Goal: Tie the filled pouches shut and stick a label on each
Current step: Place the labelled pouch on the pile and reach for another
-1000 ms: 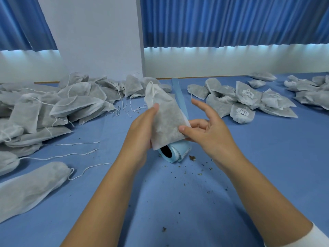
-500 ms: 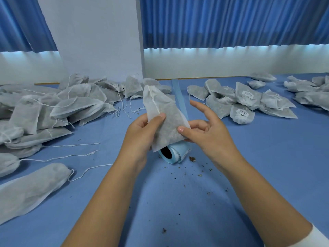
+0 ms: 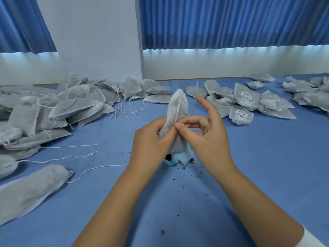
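head view: left hand (image 3: 151, 138) grips the upright pouch (image 3: 176, 111), right hand (image 3: 204, 132) pinches its drawstring (image 3: 176, 111), index finger raised.

Both bare forearms reach forward and meet in the middle. The left hand (image 3: 151, 139) grips the pouch (image 3: 179, 104); the right hand (image 3: 210, 139) pinches its string (image 3: 178, 111), index finger raised.

This looks like a small packing workroom. Heaps of loose-stringed pouches (image 3: 53, 107) and a pile of labelled pouches (image 3: 247, 100) lie on a broad blue table (image 3: 258, 175), near a label roll (image 3: 179, 160). Blue curtains (image 3: 222, 22) hang behind.
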`<state>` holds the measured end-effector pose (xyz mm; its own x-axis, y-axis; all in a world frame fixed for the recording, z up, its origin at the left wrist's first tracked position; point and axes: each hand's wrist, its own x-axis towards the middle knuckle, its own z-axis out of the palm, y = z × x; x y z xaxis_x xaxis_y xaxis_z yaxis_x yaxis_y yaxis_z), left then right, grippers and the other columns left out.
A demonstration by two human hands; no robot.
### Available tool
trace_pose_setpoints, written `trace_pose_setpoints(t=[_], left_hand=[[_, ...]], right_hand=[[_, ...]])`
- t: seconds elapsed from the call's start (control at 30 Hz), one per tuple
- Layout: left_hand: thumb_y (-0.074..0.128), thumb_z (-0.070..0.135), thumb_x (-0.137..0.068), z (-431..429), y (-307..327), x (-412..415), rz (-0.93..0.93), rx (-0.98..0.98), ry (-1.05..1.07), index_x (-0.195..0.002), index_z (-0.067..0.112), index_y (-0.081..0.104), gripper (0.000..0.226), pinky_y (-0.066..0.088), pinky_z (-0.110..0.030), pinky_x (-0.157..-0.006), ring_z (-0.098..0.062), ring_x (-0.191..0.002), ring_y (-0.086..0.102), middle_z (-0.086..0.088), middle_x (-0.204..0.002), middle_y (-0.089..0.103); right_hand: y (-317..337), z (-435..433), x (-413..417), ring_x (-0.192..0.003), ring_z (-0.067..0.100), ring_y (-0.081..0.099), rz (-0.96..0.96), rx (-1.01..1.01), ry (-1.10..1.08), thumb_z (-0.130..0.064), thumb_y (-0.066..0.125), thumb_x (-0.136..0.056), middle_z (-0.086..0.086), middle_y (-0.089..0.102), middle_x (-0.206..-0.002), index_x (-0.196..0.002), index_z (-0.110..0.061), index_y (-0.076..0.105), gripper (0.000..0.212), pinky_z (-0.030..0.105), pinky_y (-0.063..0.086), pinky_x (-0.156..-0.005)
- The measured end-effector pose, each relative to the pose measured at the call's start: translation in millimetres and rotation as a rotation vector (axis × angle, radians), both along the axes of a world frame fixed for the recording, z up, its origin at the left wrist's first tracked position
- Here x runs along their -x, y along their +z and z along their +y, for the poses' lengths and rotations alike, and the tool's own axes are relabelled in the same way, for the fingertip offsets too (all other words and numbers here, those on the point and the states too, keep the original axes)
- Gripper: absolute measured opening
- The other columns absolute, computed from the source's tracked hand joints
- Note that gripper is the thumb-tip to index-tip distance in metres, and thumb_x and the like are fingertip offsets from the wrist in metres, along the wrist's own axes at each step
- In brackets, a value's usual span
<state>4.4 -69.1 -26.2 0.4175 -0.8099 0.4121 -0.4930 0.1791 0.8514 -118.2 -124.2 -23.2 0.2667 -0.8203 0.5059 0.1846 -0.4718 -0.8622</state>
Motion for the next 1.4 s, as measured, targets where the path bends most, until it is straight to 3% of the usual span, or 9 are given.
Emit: trace_pose_setpoints(t=[0.27,0.43,0.63,0.73,0.87,0.93,1.0,1.23,1.4], left_hand=[[0.066,0.031,-0.092,3.1,-1.2,4.5,-0.132,0.007,-0.048,-0.091,0.046,0.069,0.016,0.036,-0.008,-0.054,0.004,-0.06,0.053,0.024,-0.068,0.062],[0.053,0.043,-0.089,4.2,-0.8,5.4,-0.201,-0.032,-0.069,-0.101,0.04,0.069,0.021,0.047,-0.024,-0.057,-0.007,-0.066,0.059,0.011,-0.074,0.067],[0.05,0.042,-0.09,5.5,-0.5,6.1,-0.238,-0.041,-0.075,-0.096,0.034,0.07,0.023,0.039,-0.021,-0.052,-0.006,-0.056,0.047,0.012,-0.065,0.058],[0.057,0.031,-0.094,2.9,-0.4,4.6,-0.135,-0.034,-0.022,-0.083,0.03,0.065,0.014,0.035,-0.017,-0.051,-0.003,-0.058,0.049,0.014,-0.063,0.058],[0.064,0.031,-0.093,-0.6,2.7,0.4,0.141,-0.028,0.079,-0.092,0.023,0.065,0.009,0.048,-0.024,-0.063,-0.006,-0.067,0.063,0.005,-0.077,0.07],[0.066,0.031,-0.093,-1.2,4.8,-0.8,0.243,-0.027,0.052,-0.093,0.02,0.068,0.012,0.053,-0.029,-0.069,-0.012,-0.074,0.07,0.001,-0.079,0.074],[0.068,0.031,-0.092,-0.3,6.0,0.1,0.323,-0.04,-0.032,-0.096,0.021,0.07,0.011,0.056,-0.024,-0.069,-0.01,-0.079,0.073,0.005,-0.082,0.076],[0.073,0.018,-0.088,0.5,7.3,-3.8,0.448,-0.059,-0.238,-0.106,0.015,0.072,0.018,0.058,-0.039,-0.088,-0.021,-0.097,0.073,-0.004,-0.099,0.077],[0.067,0.012,-0.092,1.7,10.6,-4.9,0.446,-0.078,-0.251,-0.109,0.011,0.071,0.017,0.054,-0.049,-0.096,-0.03,-0.103,0.071,-0.01,-0.104,0.076]], right_hand=[[-0.4,-1.9,1.6,-0.085,0.013,0.068,-0.006,-0.023,-0.085,-0.005,0.073,-0.083,0.002,0.072,-0.084,-0.135,-0.03,0.042,0.066,0.022,0.052,-0.081],[0.0,-0.8,2.3,-0.086,0.009,0.069,-0.009,0.005,-0.118,-0.006,0.074,-0.082,-0.003,0.071,-0.089,-0.137,-0.029,0.042,0.068,0.019,0.052,-0.076],[-1.8,0.7,1.1,-0.077,0.008,0.068,0.029,0.072,-0.113,-0.011,0.068,-0.08,-0.008,0.071,-0.082,-0.134,-0.036,0.041,0.066,0.016,0.051,-0.071],[-1.1,-1.9,2.9,-0.077,0.014,0.068,-0.003,0.01,-0.06,-0.016,0.067,-0.076,-0.002,0.071,-0.082,-0.136,-0.034,0.039,0.068,0.02,0.052,-0.075],[-1.0,-2.0,1.9,-0.072,0.013,0.063,0.01,-0.001,-0.014,-0.005,0.069,-0.081,0.001,0.07,-0.08,-0.136,-0.034,0.038,0.07,0.018,0.05,-0.072],[-2.8,-1.3,0.0,-0.069,0.011,0.062,0.029,0.002,-0.001,-0.003,0.069,-0.082,0.001,0.07,-0.08,-0.134,-0.037,0.037,0.07,0.018,0.049,-0.071],[-3.9,-1.9,-0.7,-0.068,0.009,0.062,0.045,0.007,-0.014,-0.005,0.071,-0.083,0.0,0.07,-0.08,-0.135,-0.036,0.036,0.069,0.018,0.049,-0.073],[-2.5,-7.0,1.9,-0.078,0.013,0.065,0.082,-0.076,0.05,-0.005,0.069,-0.085,-0.003,0.074,-0.088,-0.141,-0.034,0.033,0.073,0.029,0.056,-0.082],[0.6,-6.7,3.7,-0.079,0.012,0.067,0.081,-0.079,0.045,-0.008,0.07,-0.087,-0.003,0.075,-0.088,-0.145,-0.032,0.031,0.074,0.02,0.052,-0.075]])
